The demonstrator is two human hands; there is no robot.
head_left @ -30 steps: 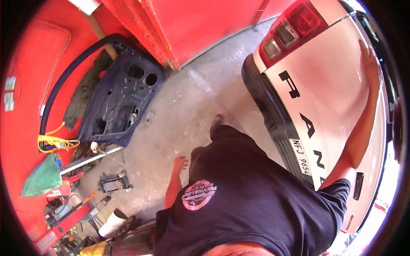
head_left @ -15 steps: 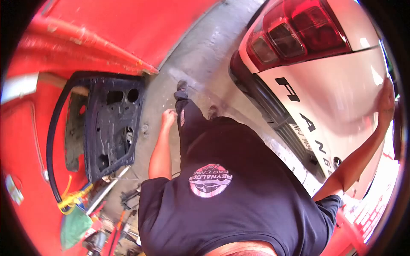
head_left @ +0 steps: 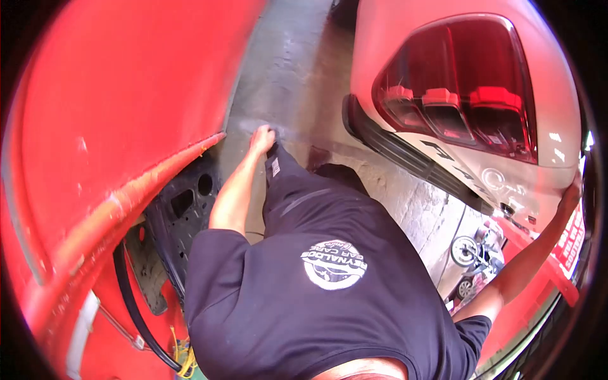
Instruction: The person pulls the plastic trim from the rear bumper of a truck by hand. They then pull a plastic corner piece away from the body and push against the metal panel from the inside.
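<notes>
My left hand [head_left: 262,137] hangs in front of my left thigh, its fingers curled in and nothing visible in them. My right hand [head_left: 572,193] reaches out to the far right and rests at the upper edge of a light-coloured pickup truck [head_left: 560,180]. Its fingers look stretched out, though the dark rim of the view partly hides them. Close by is the truck's large red tail light [head_left: 456,82]. Below that light run the black letters [head_left: 437,151] of the tailgate and a dark rear bumper [head_left: 405,155].
A red panel [head_left: 139,76] with a ridged edge stands close on my left. Behind it leans a dark bare car door frame [head_left: 183,202]. Concrete floor [head_left: 285,63] runs ahead between panel and truck. A small motorbike-like object [head_left: 465,251] stands at the right.
I have moved forward along the truck; its tail light and the red panel look larger. My left hand has swung forward. My right hand has shifted back along the truck's edge.
</notes>
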